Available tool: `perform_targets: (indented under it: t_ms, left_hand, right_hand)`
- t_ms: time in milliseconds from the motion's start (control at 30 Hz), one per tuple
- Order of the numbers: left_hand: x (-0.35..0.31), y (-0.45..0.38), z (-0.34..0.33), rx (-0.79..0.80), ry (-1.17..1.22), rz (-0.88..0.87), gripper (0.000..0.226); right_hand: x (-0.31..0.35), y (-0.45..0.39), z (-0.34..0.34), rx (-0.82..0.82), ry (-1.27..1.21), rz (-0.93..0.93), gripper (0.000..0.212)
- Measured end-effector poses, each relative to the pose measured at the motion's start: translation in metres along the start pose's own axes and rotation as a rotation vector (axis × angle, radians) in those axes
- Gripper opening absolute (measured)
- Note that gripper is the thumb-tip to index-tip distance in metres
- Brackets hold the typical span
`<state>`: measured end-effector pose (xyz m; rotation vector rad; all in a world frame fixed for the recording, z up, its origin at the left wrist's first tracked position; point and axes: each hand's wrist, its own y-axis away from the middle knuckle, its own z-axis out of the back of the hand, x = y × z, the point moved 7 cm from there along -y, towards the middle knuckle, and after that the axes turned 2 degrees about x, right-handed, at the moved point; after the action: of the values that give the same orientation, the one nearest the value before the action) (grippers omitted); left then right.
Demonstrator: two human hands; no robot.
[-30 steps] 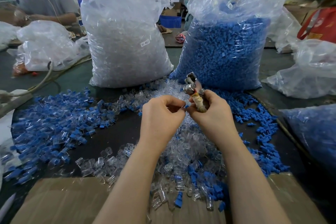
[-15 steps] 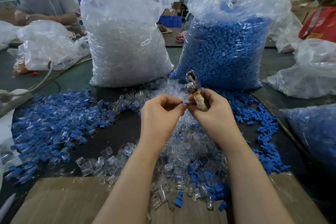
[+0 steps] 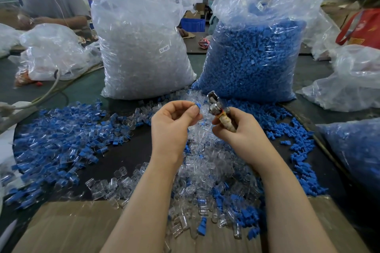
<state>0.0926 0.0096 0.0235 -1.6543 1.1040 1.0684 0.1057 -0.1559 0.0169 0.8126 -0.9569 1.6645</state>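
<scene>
My left hand [image 3: 173,123] pinches a small blue plastic piece [image 3: 197,106] between thumb and fingers, held up above the table. My right hand [image 3: 240,129] grips a small metal tool [image 3: 216,104] by its tape-wrapped handle [image 3: 227,121], with the metal head pointing up and to the left. The two hands are a little apart. Below them lies a heap of clear plastic caps [image 3: 205,170]. Joined blue-and-clear pieces [image 3: 57,139] spread over the left of the dark table, and loose blue plugs [image 3: 298,150] lie to the right.
Two big plastic bags stand behind: clear caps [image 3: 141,51] on the left, blue plugs [image 3: 253,59] on the right. More bags lie at the left [image 3: 53,51] and right [image 3: 349,80]. Cardboard [image 3: 67,226] covers the near edge. A person [image 3: 51,4] works at far left.
My left hand has drawn away to the left from the tool, and the blue piece now shows at its fingertips. The hands were touching before.
</scene>
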Motion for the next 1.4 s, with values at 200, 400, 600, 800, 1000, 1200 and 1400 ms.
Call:
perform_targets:
  t_ms: [200,400,600,800,1000,1200,1400]
  left_hand:
    - [-0.003,0.0,-0.001,0.021,-0.019,-0.04,0.008]
    - [-0.007,0.001,-0.003,0.061,-0.023,-0.052,0.01]
    - [-0.008,0.002,-0.005,0.09,-0.006,-0.045,0.01]
    - [-0.007,0.002,-0.005,0.091,-0.012,-0.038,0.009]
    - [-0.003,0.001,-0.004,0.08,-0.008,-0.004,0.008]
    - [0.015,-0.003,0.017,-0.071,0.179,0.231,0.009]
    - [0.031,-0.004,0.083,-0.562,0.737,0.369,0.009]
  right_hand:
    - [0.006,0.0,-0.01,0.07,0.011,0.006,0.009]
    - [0.007,0.002,-0.013,0.1,-0.006,0.009,0.008]
    - [0.004,0.002,-0.01,0.088,0.102,0.032,0.019]
    - [0.002,0.002,-0.011,0.068,0.138,0.024,0.023]
    - [0.001,0.002,-0.011,0.069,0.18,0.026,0.017]
    - [-0.004,-0.001,-0.003,-0.03,0.26,0.008,0.002]
    - [-0.026,0.0,0.021,-0.219,0.444,-0.144,0.016]
